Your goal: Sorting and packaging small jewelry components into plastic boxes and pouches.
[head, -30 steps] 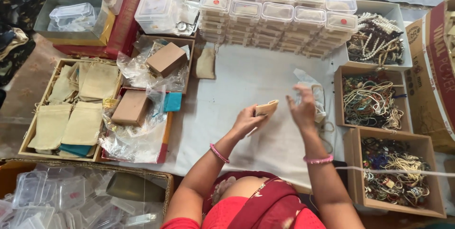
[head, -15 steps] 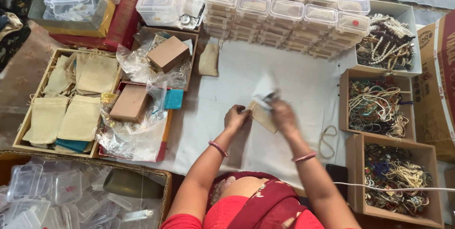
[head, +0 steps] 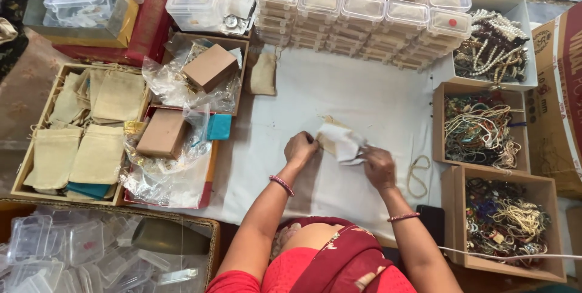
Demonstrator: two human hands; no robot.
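My left hand [head: 301, 148] and my right hand [head: 377, 165] meet low over a white cloth [head: 357, 93] spread before me. Between them lies a small beige cloth pouch [head: 328, 139] with a clear plastic bag [head: 343, 141] over it. The left hand pinches the pouch's left edge. The right hand grips the plastic bag from the right. A loop of pale beads [head: 418, 176] lies on the cloth just right of my right hand.
Stacked clear lidded boxes [head: 364, 11] line the far edge. Cardboard boxes of bead strings [head: 482, 132] stand at the right. A tray of beige pouches [head: 85, 129] and brown boxes in plastic [head: 182, 123] sit at the left. Empty clear cases [head: 66, 250] fill the near left.
Both hands have come down from mid-air to the cloth and closer together. The pouch and plastic bag now rest low on the cloth between them.
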